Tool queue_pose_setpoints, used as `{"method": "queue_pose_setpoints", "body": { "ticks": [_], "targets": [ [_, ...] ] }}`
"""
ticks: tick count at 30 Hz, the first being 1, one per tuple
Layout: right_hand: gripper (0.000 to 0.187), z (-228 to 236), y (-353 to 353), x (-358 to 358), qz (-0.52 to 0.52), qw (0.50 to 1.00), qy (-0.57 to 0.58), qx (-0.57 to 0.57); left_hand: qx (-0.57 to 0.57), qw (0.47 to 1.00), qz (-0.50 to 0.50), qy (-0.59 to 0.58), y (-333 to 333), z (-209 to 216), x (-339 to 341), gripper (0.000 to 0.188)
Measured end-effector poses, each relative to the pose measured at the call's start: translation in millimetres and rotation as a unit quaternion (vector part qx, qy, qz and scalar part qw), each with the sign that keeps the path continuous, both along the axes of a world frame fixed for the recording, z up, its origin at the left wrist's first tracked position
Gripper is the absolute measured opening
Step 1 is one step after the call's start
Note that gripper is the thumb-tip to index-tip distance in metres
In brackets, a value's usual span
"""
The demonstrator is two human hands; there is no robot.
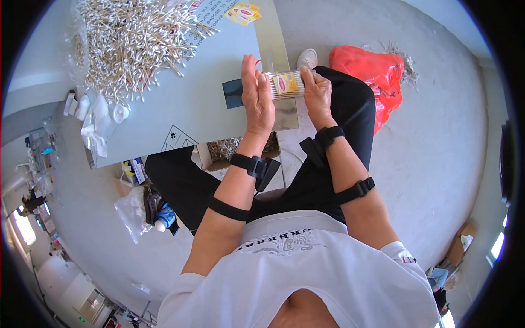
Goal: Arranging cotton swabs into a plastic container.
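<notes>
Between my hands, above the table's right edge, is a clear pack of cotton swabs (pixel 285 83) with a yellow label, lying sideways. My right hand (pixel 318 98) grips its right end, thumb on top and fingers curled round it. Against the left end rests the palm side of my left hand (pixel 258 104), its fingers stretched out and pointing away from me. A dark flat rectangle (pixel 233 94) lies on the table beside that hand. At the far left, loose cotton swabs (pixel 136 44) form a big heap on clear plastic.
The grey tabletop (pixel 202 68) carries yellow labels (pixel 242 13) at its far edge and white wrappings (pixel 97 126) at left. Below it, a carton (pixel 205 156) holds more swabs. A red plastic bag (pixel 363 65) lies on the floor beyond my right knee.
</notes>
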State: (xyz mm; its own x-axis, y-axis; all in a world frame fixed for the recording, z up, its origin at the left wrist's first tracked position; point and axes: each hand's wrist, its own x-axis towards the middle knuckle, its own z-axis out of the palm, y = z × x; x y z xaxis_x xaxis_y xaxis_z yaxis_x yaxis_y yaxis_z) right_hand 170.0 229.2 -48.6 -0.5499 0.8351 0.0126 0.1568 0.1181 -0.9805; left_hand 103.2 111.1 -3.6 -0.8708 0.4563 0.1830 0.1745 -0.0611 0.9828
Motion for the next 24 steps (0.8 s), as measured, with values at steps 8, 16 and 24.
{"method": "queue_pose_setpoints", "body": {
  "ticks": [8, 16, 24],
  "targets": [
    [0.045, 3.5, 0.5, 1.2, 0.025, 0.998, -0.028, -0.056, 0.156, 0.978, -0.042, -0.133, 0.6, 2.6, 6.4, 0.061],
    [0.039, 8.6, -8.7, -1.5, 0.002, 0.981, 0.004, -0.193, 0.189, 0.966, 0.062, -0.166, -2.9, 0.0, 27.9, 0.061],
    [0.040, 12.1, -10.5, -2.1, -0.007, 0.976, -0.025, -0.216, 0.164, 0.977, 0.055, -0.124, -8.2, -1.6, 21.6, 0.062]
  ]
}}
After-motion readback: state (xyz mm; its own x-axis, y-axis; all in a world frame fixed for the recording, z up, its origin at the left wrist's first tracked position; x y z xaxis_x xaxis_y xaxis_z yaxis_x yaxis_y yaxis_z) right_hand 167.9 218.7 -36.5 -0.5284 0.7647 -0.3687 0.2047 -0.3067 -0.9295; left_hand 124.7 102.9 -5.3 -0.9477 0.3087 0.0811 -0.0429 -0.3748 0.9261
